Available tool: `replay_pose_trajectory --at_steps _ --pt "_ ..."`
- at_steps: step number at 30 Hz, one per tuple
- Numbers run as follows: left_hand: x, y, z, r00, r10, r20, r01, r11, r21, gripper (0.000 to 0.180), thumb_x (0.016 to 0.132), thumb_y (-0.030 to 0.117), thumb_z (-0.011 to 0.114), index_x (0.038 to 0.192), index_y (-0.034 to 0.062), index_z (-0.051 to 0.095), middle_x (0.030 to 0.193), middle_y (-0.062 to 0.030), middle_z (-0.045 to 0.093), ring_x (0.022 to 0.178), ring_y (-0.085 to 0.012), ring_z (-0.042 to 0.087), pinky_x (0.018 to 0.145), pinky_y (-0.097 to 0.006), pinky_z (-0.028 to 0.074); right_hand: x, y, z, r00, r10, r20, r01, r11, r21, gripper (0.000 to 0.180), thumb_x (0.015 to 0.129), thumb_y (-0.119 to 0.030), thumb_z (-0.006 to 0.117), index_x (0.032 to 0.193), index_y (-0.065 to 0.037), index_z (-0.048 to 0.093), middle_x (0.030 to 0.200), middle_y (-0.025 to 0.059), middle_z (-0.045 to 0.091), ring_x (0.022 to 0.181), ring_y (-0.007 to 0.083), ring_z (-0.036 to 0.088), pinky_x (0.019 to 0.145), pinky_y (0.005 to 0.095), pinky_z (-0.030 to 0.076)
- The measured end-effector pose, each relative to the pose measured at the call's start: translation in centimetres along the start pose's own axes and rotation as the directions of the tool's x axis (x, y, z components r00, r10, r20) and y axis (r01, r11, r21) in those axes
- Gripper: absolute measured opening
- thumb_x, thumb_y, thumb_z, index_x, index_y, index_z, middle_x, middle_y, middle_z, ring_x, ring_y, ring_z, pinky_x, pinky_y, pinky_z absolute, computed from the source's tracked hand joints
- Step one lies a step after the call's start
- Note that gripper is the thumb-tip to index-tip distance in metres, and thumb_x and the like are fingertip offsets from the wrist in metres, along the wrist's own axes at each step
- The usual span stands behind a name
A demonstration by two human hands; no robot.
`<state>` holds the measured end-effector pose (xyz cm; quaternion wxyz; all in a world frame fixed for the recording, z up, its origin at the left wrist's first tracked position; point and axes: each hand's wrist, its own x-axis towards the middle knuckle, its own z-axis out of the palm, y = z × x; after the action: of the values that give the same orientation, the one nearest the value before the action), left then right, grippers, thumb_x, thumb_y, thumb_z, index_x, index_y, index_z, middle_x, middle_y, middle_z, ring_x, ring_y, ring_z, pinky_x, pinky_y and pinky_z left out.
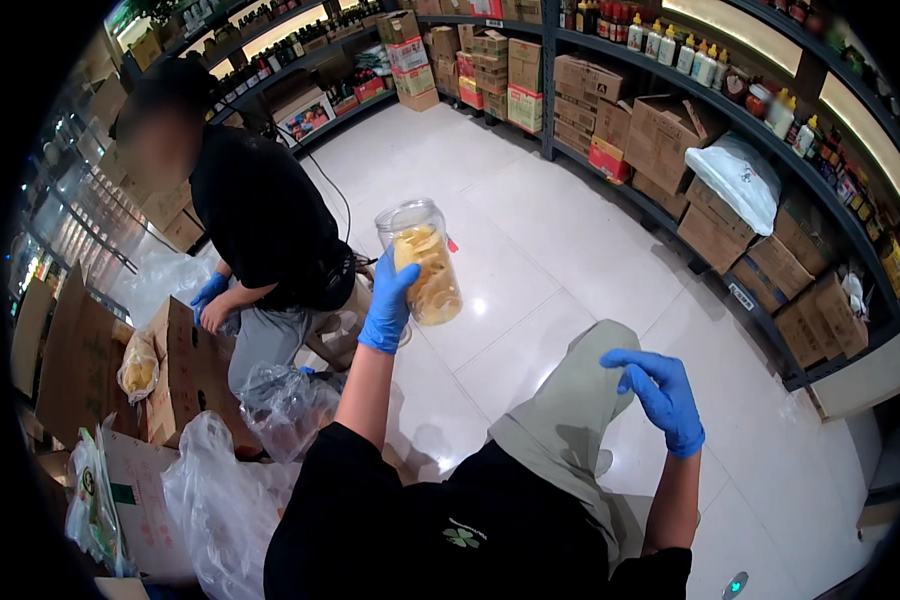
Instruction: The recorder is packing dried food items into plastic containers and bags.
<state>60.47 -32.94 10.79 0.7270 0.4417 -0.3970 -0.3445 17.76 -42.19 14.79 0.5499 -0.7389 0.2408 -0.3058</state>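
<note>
Inspection from the head view. My left hand (pixel 388 300), in a blue glove, is raised in front of me and its fingers (pixel 402 268) are wrapped round a clear jar (pixel 422 262) filled with pale yellow, chip-like slices. The jar is held up in the air, well above the white tiled floor (pixel 530 240), tilted slightly with its top toward the upper left. The grip sits on the lower half of the body, thumb side toward me.

My right hand (pixel 662 395), also gloved in blue, hangs over my bent knee (pixel 580 400). Its fingers are loosely curled and released, grasping nothing.

Handling assessment, as judgement only: the jar's wall looks thin and glossy, so I take it for rigid plastic, though I cannot rule out glass. The contents appear dry and loose, so the load is probably light for its bulk. The smooth wall against a glove may be slippery, and the slices look brittle and would likely break if shaken. The soundest hold is round the mid-body with fingers spread, or at the narrower shoulder below the top. I cannot tell whether a lid is fitted.

Surroundings: another person (pixel 260 220) in a black top crouches to my left beside open cardboard boxes (pixel 185 370) and clear plastic bags (pixel 285 405). Shelves (pixel 750 130) with cartons and bottles run along the right.
</note>
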Motion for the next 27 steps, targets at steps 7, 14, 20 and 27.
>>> replay_pose_trajectory --at_steps 7,14,20,27 --pt "-2.1 3.7 5.7 0.806 0.369 0.463 -0.577 0.313 0.754 0.084 0.062 0.032 0.094 0.133 0.0063 0.059 0.127 -0.017 0.059 0.117 -0.0342 0.064 0.098 -0.042 0.054 3.7 -3.9 1.9 0.955 -0.294 0.041 0.296 0.94 -0.172 0.037 0.092 -0.009 0.07 0.129 -0.005 0.07 0.111 0.0113 0.074 0.073 0.0135 0.065 0.07 0.0275 0.054" --pt "-4.2 3.5 9.6 0.771 0.366 0.522 -0.633 0.342 0.695 0.085 0.057 0.031 0.096 0.131 0.0068 0.061 0.135 -0.0195 0.059 0.118 -0.0383 0.064 0.097 -0.044 0.054 5.6 -6.3 5.5 0.9 -0.287 0.327 0.419 0.773 -0.476 0.066 0.087 -0.036 0.078 0.147 -0.018 0.057 0.148 0.017 0.057 0.066 0.0214 0.069 0.069 0.0332 0.058" --pt "-5.0 3.6 10.8 0.759 0.411 0.506 -0.632 0.276 0.724 0.088 0.053 0.029 0.096 0.131 0.0086 0.063 0.135 -0.0154 0.06 0.115 -0.0352 0.064 0.095 -0.043 0.053 4.5 -6.6 6.2 0.928 -0.105 0.357 0.298 0.783 -0.545 0.069 0.085 -0.042 0.077 0.148 -0.024 0.057 0.151 0.0189 0.053 0.066 0.0267 0.071 0.07 0.0351 0.058" --pt "-5.4 2.4 11.9 0.752 0.423 0.505 -0.642 0.296 0.707 0.088 0.054 0.031 0.096 0.132 0.0086 0.063 0.134 -0.0147 0.061 0.113 -0.034 0.064 0.093 -0.043 0.053 4.4 -5.2 5.5 0.912 -0.183 0.366 0.36 0.785 -0.504 0.07 0.083 -0.044 0.078 0.146 -0.021 0.059 0.148 0.0204 0.056 0.074 0.0299 0.073 0.073 0.0363 0.058"
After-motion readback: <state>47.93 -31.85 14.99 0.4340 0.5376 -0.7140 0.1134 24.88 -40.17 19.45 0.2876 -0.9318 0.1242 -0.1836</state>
